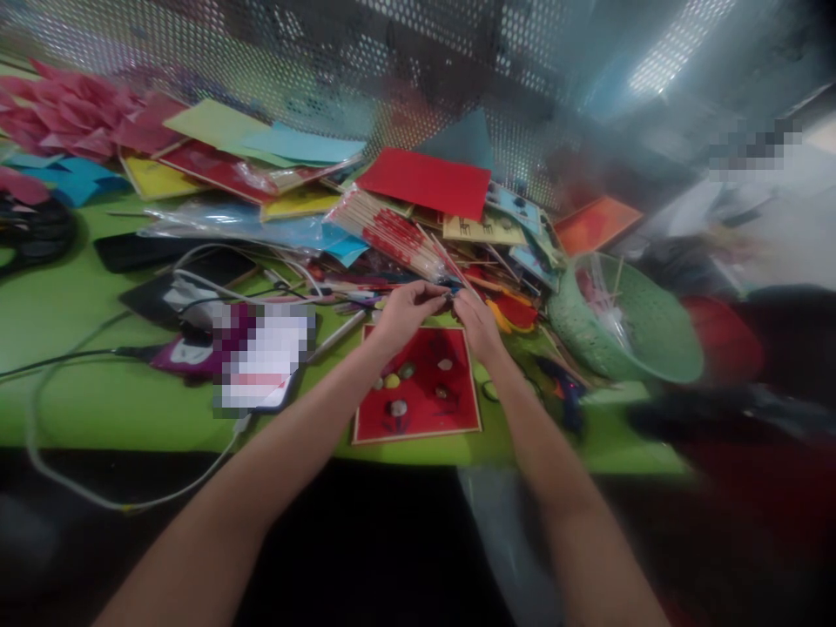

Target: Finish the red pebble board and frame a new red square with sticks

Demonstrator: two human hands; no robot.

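Grip of the left hand is pinched on a small dark piece; the right hand meets it, its own hold unclear. Both are over the far edge of a red panel bearing pebble-like pieces, on the green tabletop.

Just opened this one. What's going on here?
A person works with bare hands over a green table. The left hand seems to pinch a small dark item, too small to identify; the right hand is close against it, its grip unclear. Just below the hands lies a framed red panel with several pebble-like pieces on it. Beyond are bundled sticks, and a green bowl stands to the right.
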